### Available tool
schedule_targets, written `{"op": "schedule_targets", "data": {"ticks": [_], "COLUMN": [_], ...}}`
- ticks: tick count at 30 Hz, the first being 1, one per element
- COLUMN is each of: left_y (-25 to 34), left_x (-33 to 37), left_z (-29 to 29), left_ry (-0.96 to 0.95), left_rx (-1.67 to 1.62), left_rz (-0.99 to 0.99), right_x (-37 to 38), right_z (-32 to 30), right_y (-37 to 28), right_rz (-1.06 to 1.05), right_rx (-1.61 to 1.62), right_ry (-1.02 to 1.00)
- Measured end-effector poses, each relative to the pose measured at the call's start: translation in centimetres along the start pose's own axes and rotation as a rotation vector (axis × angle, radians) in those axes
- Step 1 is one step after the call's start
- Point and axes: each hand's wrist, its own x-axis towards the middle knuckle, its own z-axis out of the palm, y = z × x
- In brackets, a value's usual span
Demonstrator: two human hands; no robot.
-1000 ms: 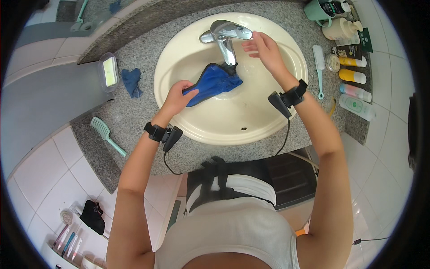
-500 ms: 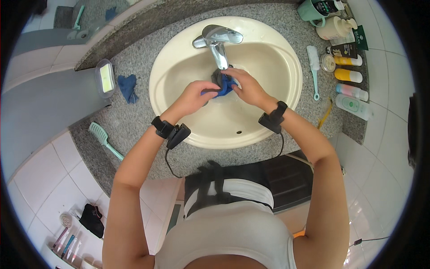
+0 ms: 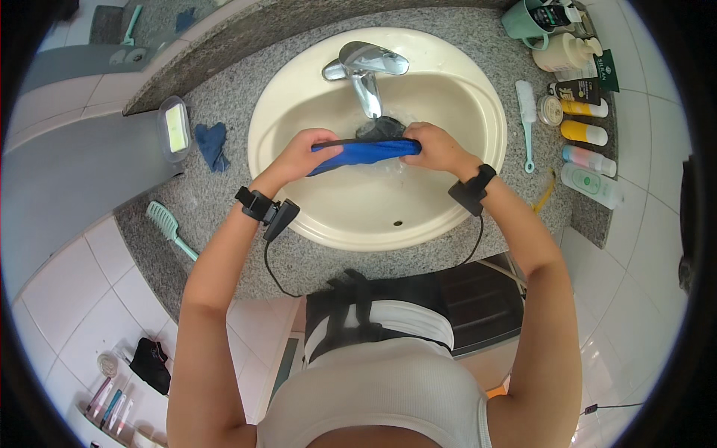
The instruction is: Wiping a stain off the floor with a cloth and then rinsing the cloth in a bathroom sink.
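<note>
A bright blue piece of cloth [image 3: 366, 153] with a dark edge is stretched between my two hands over the sink basin [image 3: 336, 201]. My left hand [image 3: 302, 154] pinches its left end between thumb and fingers. At the other end, my right hand [image 3: 438, 149] has its fingers closed on the fabric. Just behind the blue part, dark wet material [image 3: 382, 128] lies under the spout of the chrome faucet [image 3: 366, 89]; I cannot tell if it belongs to the same cloth. Water splashes around it.
On the left of the granite counter [image 3: 224, 246] are a soap dish [image 3: 175, 131], a small blue cloth [image 3: 212, 145] and a green hairbrush [image 3: 170, 228]. To the right lie a long-handled brush [image 3: 527, 127] and several bottles and tubes [image 3: 584, 133]. A mint mug [image 3: 523, 26] stands farther back.
My hands have moved apart, my left toward the left and my right toward the right. The bunched blue cloth is now pulled out into a long strip between them.
</note>
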Motion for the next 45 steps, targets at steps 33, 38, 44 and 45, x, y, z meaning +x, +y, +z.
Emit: {"op": "schedule_targets", "data": {"ticks": [33, 38, 44, 45], "left_y": [-2.7, -4.7, -6.4, -6.6], "left_x": [5.3, 4.6, 4.7, 5.0], "left_z": [-1.6, -2.0, -1.9, -2.1], "left_ry": [0.065, 0.076, 0.250, 0.284], "left_rx": [-0.367, -0.261, -0.426, -0.412], "left_rz": [-0.300, -0.190, -0.108, -0.129], "right_x": [0.5, 0.5, 0.5, 0.2], "right_z": [-2.4, -2.0, -1.9, -1.9], "right_y": [3.9, 4.9, 5.0, 5.4], "right_rz": [0.664, 0.787, 0.543, 0.544], "right_rx": [0.840, 1.028, 0.809, 0.807], "right_ry": [0.091, 0.285, 0.178, 0.178]}}
